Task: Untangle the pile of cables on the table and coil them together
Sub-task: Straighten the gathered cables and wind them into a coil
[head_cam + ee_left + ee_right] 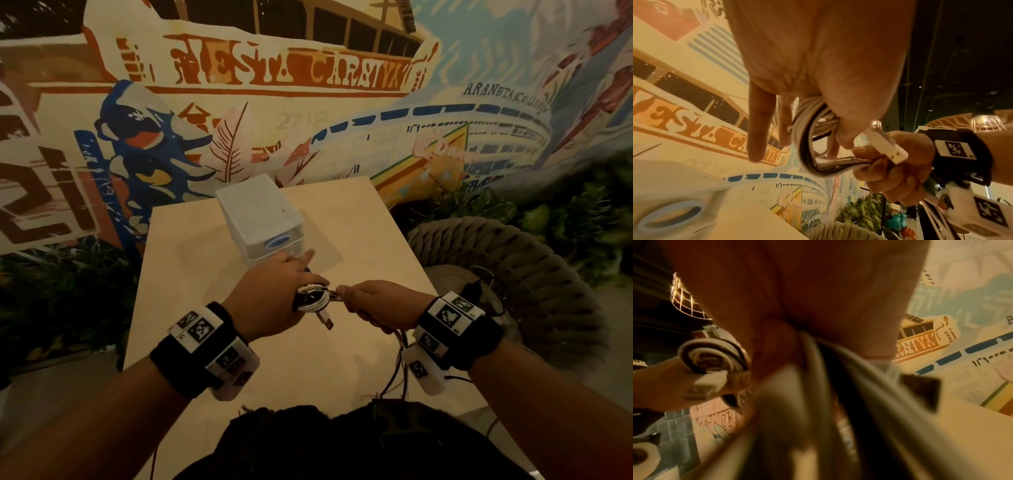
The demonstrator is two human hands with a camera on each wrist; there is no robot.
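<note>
While the left hand point(274, 291) grips the cable coil point(313, 298) at frame centre, the right hand point(380, 303) pinches its loose strands point(840, 164).

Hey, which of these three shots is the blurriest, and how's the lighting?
Right wrist view is blurriest: the loose cable strands smear out of focus. Left wrist view shows the coil sharply. Head view is dim and warm-toned, bent at its edges, with motion blur at right.

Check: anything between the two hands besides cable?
Only cables. In the head view a short run of cables spans from the coil in the left hand to the right hand; a USB plug hangs below the coil.
</note>
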